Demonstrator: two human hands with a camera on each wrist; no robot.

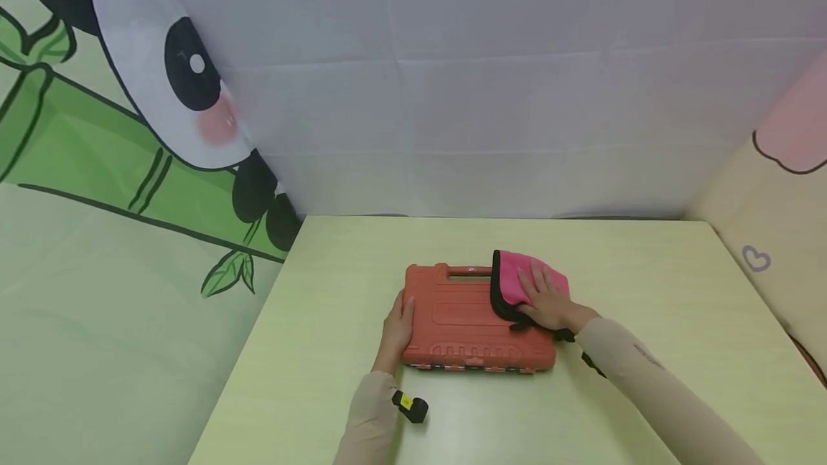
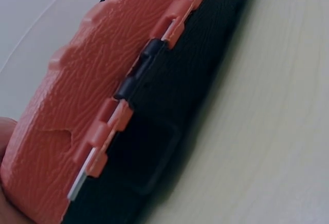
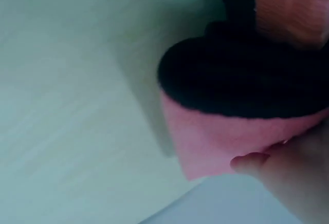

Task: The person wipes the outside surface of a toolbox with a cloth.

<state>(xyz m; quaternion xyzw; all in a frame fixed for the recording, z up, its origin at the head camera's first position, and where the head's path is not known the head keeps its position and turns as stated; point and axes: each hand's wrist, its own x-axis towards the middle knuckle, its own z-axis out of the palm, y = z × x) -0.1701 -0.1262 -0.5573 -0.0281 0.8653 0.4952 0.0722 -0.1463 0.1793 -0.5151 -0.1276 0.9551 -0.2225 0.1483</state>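
An orange-red plastic carrying case (image 1: 446, 314) lies flat on the table, its handle toward the far side. My left hand (image 1: 395, 332) holds the case by its left edge, thumb over the top. The left wrist view shows the hinged side, where the orange lid (image 2: 103, 54) meets a black lower half (image 2: 169, 90). A folded pink cloth with black edging (image 1: 512, 275) covers the far right corner of the lid. On that cloth rests my right hand (image 1: 549, 305), fingers spread and fairly straight. In the right wrist view, the cloth (image 3: 205, 142) hangs past the case's side.
The pale wooden table (image 1: 323, 350) extends on both sides of the case. Behind it hangs a white printed sheet (image 1: 491, 128), with a green patterned one to the left. A small black device with a yellow label (image 1: 407, 402) is on the left wrist.
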